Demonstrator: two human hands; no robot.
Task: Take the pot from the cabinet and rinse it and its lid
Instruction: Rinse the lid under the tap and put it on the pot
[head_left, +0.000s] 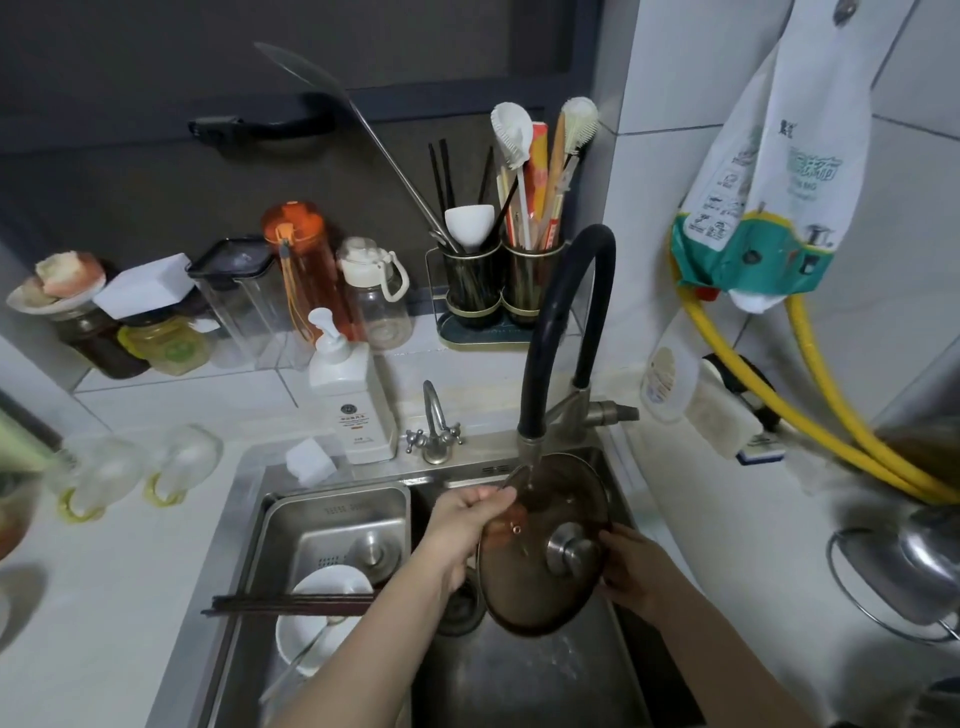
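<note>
1. Lid first: the round brown-tinted glass lid (540, 551) with its steel knob is tilted over the right basin of the stainless steel sink (244, 467), its upper edge right under the spout.
2. My left hand (462, 530) grips the lid's upper-left rim, fingers (488, 496) curled over the edge, pinching it.
3. My right hand (636, 569) holds the lid's right rim; its fingers are curled behind the glass, and I cannot tell just how they lie.
4. Black curved hose faucet (566, 332) hangs over the lid; a thin stream of water falls from its metal nozzle onto the glass. Splashes show on the dark basin floor below.
5. Pot: a steel pot (914, 566) with a wire-loop handle lies at the right edge of view on the white table (104, 597), well apart from the lid.
6. Left basin holds a steel drain tray, with two white bowls (317, 618) and dark chopsticks (291, 605) laid across.
7. Behind the sink: a white pump soap bottle (350, 400) and a small chrome tap (435, 431) beside it.
8. Back ledge: an orange water bottle (306, 270), clear jars, and a black-and-gold utensil holder (498, 291) with brushes and chopsticks.
9. Right wall: yellow hoses (810, 410) and a hanging white-and-green bag (769, 171).
</note>
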